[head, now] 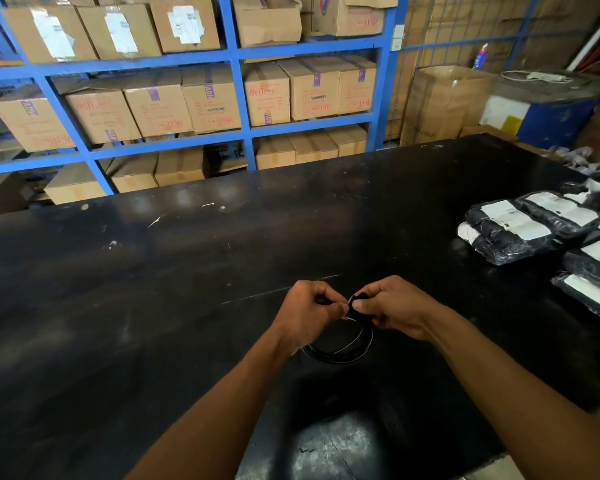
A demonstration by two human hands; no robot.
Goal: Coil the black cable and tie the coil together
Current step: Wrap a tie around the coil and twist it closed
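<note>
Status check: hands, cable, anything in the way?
Left hand and right hand both pinching top of cable coil. Coil wound, hanging over table. Tie not visibly finished. Nothing in the way.

We are looking across wide black surface (194,258), scuffed, pale scratches catching soft light. Blue metal shelving (238,95) standing behind it, filling far side. We are seeing brown cardboard boxes (153,105) crowding every shelf, red print and purple tape showing on many. Tall open carton (444,102) sitting right of shelving. Blue cabinet (555,123) standing in right corner, white cord lying on top. Black wrapped packets (520,226) with white labels lying stacked at surface's right edge.
</note>
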